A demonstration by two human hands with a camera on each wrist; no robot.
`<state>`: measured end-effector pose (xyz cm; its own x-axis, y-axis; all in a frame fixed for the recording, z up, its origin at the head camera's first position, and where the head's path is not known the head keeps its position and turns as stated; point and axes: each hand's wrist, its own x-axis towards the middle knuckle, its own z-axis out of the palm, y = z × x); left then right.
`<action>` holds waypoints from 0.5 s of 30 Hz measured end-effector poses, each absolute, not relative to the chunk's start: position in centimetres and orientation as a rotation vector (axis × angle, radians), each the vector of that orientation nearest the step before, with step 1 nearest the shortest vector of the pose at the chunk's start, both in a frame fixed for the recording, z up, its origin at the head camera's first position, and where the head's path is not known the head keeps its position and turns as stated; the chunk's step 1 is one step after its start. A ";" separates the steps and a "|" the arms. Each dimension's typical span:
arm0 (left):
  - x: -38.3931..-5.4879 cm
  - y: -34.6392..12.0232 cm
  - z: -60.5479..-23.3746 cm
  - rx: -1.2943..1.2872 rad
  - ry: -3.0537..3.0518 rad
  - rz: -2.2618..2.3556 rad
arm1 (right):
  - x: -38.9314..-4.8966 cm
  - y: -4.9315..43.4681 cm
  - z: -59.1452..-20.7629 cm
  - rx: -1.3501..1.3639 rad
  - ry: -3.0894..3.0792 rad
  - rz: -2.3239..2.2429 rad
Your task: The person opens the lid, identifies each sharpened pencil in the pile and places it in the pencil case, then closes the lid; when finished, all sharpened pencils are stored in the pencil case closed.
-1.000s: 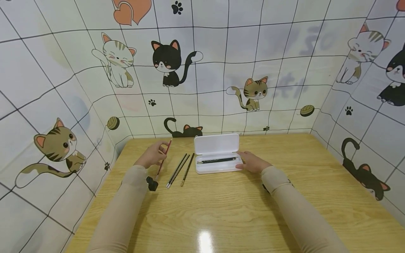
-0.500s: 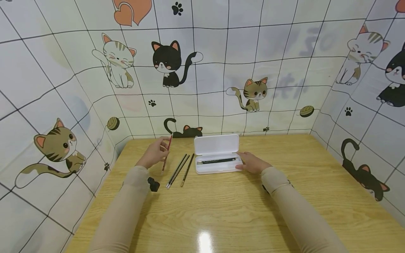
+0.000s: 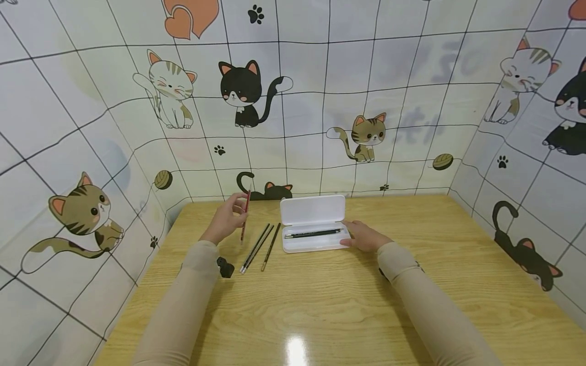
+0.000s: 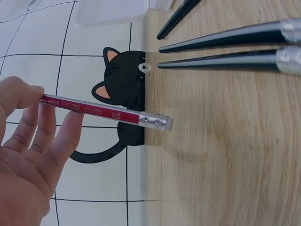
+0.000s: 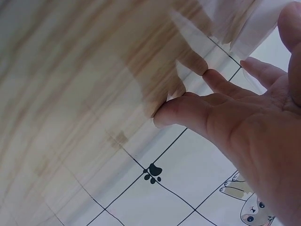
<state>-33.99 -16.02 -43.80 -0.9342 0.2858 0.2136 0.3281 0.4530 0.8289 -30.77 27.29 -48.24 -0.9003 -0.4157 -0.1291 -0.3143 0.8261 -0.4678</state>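
My left hand [image 3: 227, 217] pinches a red pencil [image 3: 246, 202] between thumb and fingers, above the table's back left. In the left wrist view the pencil [image 4: 101, 110] shows a silver ferrule and an eraser end, which points away from the hand. A white plastic pencil case [image 3: 316, 247] stands with its lid up near the back of the table. One black pencil [image 3: 313, 234] lies across its tray. My right hand [image 3: 364, 235] rests on the table at the case's right end, fingers spread and fairly straight, the thumb touching the case's front corner.
Several slim dark sticks [image 3: 255, 248] with silvery ends, pencils or brushes, lie between the left hand and the case. A black wrist-camera housing [image 3: 225, 267] sticks out by the left cuff. Cat-patterned walls [image 3: 311, 117] border the wooden table [image 3: 293, 300] at back and sides.
My left hand has shifted slightly right with the red pencil, whose lower end has swung from near the cuff to a steeper, more upright slant. The right hand and the case have stayed put.
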 end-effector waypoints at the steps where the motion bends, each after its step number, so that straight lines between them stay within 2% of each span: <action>1: -34.0 -16.0 -43.8 -0.563 -2.631 -1.525 | -30.8 27.3 -48.3 -0.559 2.780 -0.657; 15: -34.4 -14.6 -43.9 -0.616 -2.452 -1.578 | -30.8 27.2 -48.2 -0.531 2.777 -0.656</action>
